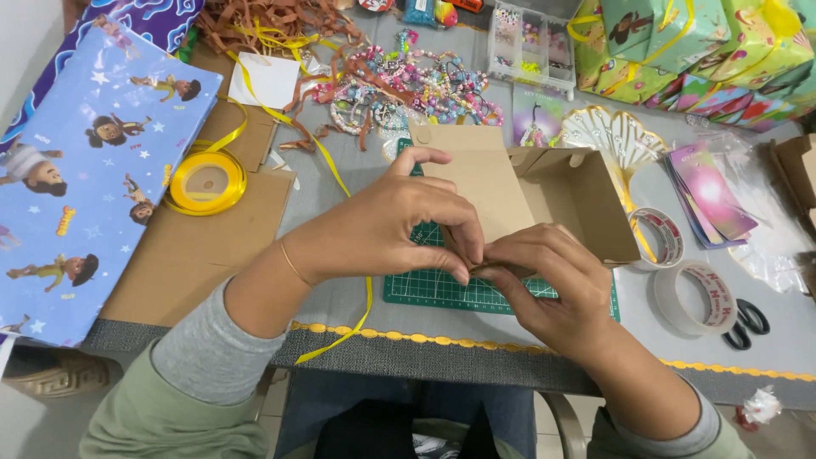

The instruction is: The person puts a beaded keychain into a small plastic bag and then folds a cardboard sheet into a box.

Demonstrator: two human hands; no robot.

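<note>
Cardboard box (544,191), on the green cutting mat (442,289) near the worktop's (340,178) front edge, is mid-fold: left hand (399,229) and right hand (552,280) both pinch its front flap, which likely needs creasing next.

Matt brown cardboard box (561,200)

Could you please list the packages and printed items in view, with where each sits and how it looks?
Cardboard box: centre, brown, open, both hands on it.
Wrapped parcels: top right, green with yellow ribbon.
Wrapping paper: left, blue sheet with cartoon figures.
Cards: right, pink-purple stack.
</note>
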